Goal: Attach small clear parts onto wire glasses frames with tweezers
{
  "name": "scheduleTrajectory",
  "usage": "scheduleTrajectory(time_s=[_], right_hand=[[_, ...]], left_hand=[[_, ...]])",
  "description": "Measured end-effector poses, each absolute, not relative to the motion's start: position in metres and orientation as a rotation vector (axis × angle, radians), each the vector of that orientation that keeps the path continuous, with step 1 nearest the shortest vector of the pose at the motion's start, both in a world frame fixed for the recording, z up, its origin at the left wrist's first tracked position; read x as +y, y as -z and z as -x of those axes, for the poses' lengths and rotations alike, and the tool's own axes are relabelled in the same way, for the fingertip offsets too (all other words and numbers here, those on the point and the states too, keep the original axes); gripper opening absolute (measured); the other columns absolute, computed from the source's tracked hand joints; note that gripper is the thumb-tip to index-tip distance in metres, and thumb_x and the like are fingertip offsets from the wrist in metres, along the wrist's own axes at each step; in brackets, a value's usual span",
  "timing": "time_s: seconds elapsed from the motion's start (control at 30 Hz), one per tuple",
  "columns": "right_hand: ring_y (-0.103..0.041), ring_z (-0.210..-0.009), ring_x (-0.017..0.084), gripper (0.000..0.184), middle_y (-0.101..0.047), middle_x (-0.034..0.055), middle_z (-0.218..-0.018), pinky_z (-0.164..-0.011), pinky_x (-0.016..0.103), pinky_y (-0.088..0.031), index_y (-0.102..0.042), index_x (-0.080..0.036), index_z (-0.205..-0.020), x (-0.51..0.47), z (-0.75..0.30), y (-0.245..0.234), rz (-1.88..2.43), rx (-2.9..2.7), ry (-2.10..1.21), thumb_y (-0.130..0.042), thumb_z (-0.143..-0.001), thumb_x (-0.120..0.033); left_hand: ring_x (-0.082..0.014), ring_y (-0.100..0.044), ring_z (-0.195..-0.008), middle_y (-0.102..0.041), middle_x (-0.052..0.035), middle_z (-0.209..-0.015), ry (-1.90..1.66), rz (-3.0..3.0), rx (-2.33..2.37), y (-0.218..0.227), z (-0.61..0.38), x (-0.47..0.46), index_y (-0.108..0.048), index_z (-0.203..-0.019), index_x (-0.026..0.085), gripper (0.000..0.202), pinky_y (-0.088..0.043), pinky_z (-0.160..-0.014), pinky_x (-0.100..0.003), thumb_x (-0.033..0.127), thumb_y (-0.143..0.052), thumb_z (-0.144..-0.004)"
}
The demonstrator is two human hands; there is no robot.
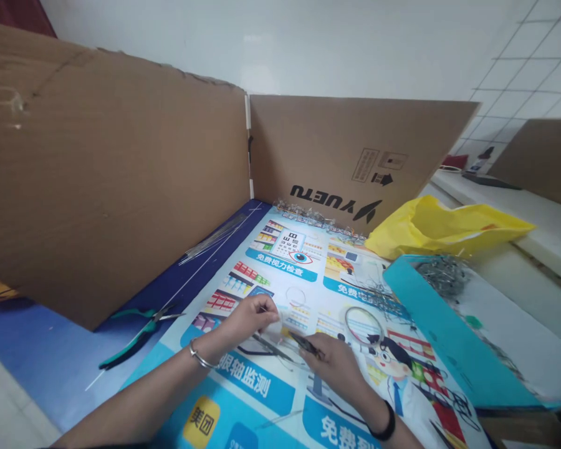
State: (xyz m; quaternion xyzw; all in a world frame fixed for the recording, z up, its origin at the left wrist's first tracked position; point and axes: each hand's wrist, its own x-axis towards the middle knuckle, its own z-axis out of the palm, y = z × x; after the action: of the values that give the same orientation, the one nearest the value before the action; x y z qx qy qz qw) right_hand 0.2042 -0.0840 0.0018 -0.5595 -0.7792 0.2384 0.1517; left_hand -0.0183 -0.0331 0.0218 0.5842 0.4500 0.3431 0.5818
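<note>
My left hand (257, 317) is closed in a pinch, and a thin wire, barely visible, seems to run from its fingertips. To the right of it, my right hand (334, 365) grips a pair of small pliers (303, 343) whose dark jaws point toward the left hand. The handles are mostly hidden in the palm. Both hands hover over a printed poster sheet (247, 374) on the table. Below and between them lies a dark slim tool (271, 347). A coil of thin wire (364, 324) rests right of the hands.
Green-handled pliers (140, 333) lie at the left. Cardboard panels (121, 168) wall off the left and back. Tangled wire pieces (313, 218) line the poster's far edge. A teal box (449, 337) holds a wire heap (444, 274), with a yellow bag (449, 227) behind it.
</note>
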Motion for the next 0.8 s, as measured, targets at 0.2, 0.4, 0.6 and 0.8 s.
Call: scheduleTrajectory(time_s=[0.2, 0.4, 0.6, 0.8], right_hand=[[-0.058, -0.074, 0.017, 0.024, -0.062, 0.0017, -0.080, -0.063, 0.024, -0.036, -0.064, -0.022, -0.087, -0.085, -0.206, -0.010, 1.615, -2.246, -0.735, -0.045, -0.085, -0.037], [-0.058, -0.068, 0.016, 0.022, -0.063, 0.0009, -0.075, -0.057, 0.023, -0.033, -0.058, -0.021, -0.088, -0.070, -0.198, -0.027, 1.893, -2.307, -0.522, -0.046, -0.084, -0.039], [-0.059, -0.076, 0.017, 0.023, -0.062, 0.0040, -0.083, -0.061, 0.024, -0.034, -0.062, -0.021, -0.088, -0.039, -0.171, -0.048, 1.882, -2.607, -0.083, -0.045, -0.086, -0.037], [-0.060, -0.077, 0.019, 0.019, -0.064, 0.0063, -0.083, -0.060, 0.026, -0.034, -0.064, -0.019, -0.084, -0.005, -0.148, -0.053, 1.889, -2.766, 0.103, -0.049, -0.084, -0.031]], left_hand=[[-0.0059, -0.039, -0.045, -0.045, 0.0078, -0.050, -1.156, -1.185, 1.148, -0.028, 0.058, -0.028, -0.052, -0.070, 0.016, 0.018, -0.032, -0.048, -0.018, 0.029, -0.065, -0.073], [-0.0059, -0.036, -0.043, -0.043, 0.0081, -0.049, -1.103, -1.147, 1.204, -0.021, 0.071, -0.022, -0.052, -0.071, 0.017, 0.020, -0.027, -0.043, -0.018, 0.032, -0.065, -0.071], [-0.0068, -0.035, -0.041, -0.040, 0.0087, -0.045, -1.009, -1.134, 1.239, -0.016, 0.073, -0.016, -0.051, -0.070, 0.018, 0.023, -0.024, -0.040, -0.018, 0.036, -0.064, -0.071], [-0.0066, -0.035, -0.041, -0.043, 0.0080, -0.045, -1.006, -1.093, 1.207, -0.022, 0.073, -0.018, -0.050, -0.069, 0.018, 0.022, -0.025, -0.041, -0.019, 0.036, -0.063, -0.070]])
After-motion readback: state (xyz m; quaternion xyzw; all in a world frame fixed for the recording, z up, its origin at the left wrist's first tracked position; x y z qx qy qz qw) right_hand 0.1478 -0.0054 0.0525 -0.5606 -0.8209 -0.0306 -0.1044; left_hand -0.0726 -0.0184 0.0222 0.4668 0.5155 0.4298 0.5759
